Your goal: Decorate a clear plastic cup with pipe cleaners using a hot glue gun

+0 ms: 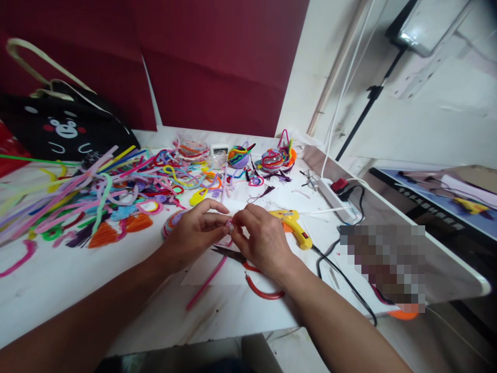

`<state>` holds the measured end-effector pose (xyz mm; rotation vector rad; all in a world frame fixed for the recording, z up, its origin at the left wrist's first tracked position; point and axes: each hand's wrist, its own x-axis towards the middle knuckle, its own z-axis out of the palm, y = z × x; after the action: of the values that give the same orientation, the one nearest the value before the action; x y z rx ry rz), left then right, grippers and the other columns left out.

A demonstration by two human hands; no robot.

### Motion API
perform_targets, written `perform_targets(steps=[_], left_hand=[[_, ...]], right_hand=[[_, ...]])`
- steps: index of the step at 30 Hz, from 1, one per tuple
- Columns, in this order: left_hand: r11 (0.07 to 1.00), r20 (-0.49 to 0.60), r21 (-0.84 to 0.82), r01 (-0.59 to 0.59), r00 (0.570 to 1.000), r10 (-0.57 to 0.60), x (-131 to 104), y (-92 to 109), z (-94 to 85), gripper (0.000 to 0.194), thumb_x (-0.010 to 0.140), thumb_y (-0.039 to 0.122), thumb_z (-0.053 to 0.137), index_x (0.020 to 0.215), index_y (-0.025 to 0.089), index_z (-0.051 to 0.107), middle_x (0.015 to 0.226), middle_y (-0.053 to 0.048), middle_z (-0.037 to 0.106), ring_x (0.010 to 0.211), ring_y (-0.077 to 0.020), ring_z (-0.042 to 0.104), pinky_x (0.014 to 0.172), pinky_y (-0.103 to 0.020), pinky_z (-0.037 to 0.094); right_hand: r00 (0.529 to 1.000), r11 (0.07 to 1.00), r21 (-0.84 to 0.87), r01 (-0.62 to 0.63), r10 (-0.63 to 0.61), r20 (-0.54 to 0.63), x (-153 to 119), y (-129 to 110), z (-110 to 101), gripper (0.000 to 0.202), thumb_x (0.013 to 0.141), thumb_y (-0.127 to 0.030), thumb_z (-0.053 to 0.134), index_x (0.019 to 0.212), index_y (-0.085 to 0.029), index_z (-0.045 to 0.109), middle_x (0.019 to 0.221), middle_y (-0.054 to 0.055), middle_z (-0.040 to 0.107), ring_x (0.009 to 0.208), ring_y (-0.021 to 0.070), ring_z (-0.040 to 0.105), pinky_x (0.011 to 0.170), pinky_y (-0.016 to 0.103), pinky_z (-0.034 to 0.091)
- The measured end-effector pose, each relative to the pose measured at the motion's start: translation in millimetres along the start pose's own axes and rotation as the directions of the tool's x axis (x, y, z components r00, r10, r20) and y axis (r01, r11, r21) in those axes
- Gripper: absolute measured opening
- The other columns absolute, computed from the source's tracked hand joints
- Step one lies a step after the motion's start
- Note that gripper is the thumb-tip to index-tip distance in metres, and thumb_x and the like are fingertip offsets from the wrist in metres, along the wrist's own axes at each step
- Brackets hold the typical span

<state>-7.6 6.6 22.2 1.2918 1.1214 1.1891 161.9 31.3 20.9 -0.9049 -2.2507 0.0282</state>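
Note:
My left hand (194,230) and my right hand (262,235) meet over the white table, fingertips pinched together on a small pink and clear piece (230,226). Its exact shape is too small to tell. Under my right hand lie red-handled scissors (265,292), blades pointing left. A pink pipe cleaner (206,284) rests just left of them. Beside my right hand, to the right, is a yellow glue gun (297,228). Partly hidden behind my left hand is a coiled colourful piece (171,224).
Tangled pipe cleaners (128,186) spread over the left side. Colourful wrapped shapes (272,159) stand toward the back, near a black bag (66,124). A white power strip (337,199) and black cables lie at the right, by a raised table edge.

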Motion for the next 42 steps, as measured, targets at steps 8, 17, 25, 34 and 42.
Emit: perform_targets(steps=[8,17,25,34,42], left_hand=[[0.999,-0.017,-0.006,0.033,0.999,-0.033,0.7,1.9,-0.3,0.045,0.066,0.034,0.083,0.096,0.019,0.053,0.082,-0.003,0.077,0.069,-0.0149,0.07,0.061,-0.024,0.052],[0.999,-0.035,0.001,0.037,0.999,-0.037,-0.9,3.9,1.9,0.046,0.064,0.038,0.083,0.095,0.02,0.053,0.077,-0.001,0.076,0.069,-0.0162,0.069,0.061,-0.025,0.051],[0.999,-0.055,0.045,-0.012,0.998,0.014,-1.7,1.7,2.4,0.036,0.075,0.04,0.075,0.096,0.02,0.053,0.072,0.001,0.074,0.064,-0.0145,0.066,0.057,-0.023,0.046],[1.0,-0.087,0.005,-0.023,0.996,0.023,-1.2,2.1,4.2,0.043,0.066,0.039,0.082,0.093,0.021,0.054,0.074,-0.001,0.075,0.066,-0.0166,0.068,0.058,-0.024,0.047],[1.0,-0.105,0.0,-0.01,0.994,0.01,-2.4,4.0,6.2,0.044,0.065,0.037,0.083,0.093,0.021,0.053,0.075,-0.001,0.076,0.067,-0.0168,0.069,0.06,-0.025,0.049]], right_hand=[[0.999,0.995,-0.086,0.05,-0.051,-0.012,0.1,-0.7,0.0,0.016,0.089,-0.021,0.053,0.078,-0.016,0.064,0.076,0.003,0.059,0.066,0.0146,0.051,0.056,0.026,0.031],[0.997,0.986,-0.156,0.064,-0.069,-0.03,0.2,-1.4,0.8,0.022,0.092,-0.02,0.049,0.077,-0.017,0.066,0.074,0.003,0.059,0.065,0.0148,0.05,0.053,0.029,0.024],[0.99,0.964,-0.237,0.122,-0.136,-0.044,-1.6,-2.8,3.3,0.021,0.091,-0.013,0.049,0.077,-0.018,0.063,0.073,0.003,0.056,0.066,0.0165,0.048,0.052,0.03,0.02],[0.986,0.94,-0.311,0.14,-0.162,-0.047,-3.6,-3.1,6.5,0.022,0.092,-0.01,0.048,0.078,-0.019,0.062,0.074,0.003,0.055,0.067,0.0173,0.047,0.051,0.031,0.02],[0.971,0.932,-0.322,0.169,-0.214,-0.108,-4.7,-3.4,6.8,0.022,0.092,-0.009,0.048,0.077,-0.019,0.061,0.073,0.003,0.055,0.066,0.0176,0.046,0.052,0.031,0.023]])
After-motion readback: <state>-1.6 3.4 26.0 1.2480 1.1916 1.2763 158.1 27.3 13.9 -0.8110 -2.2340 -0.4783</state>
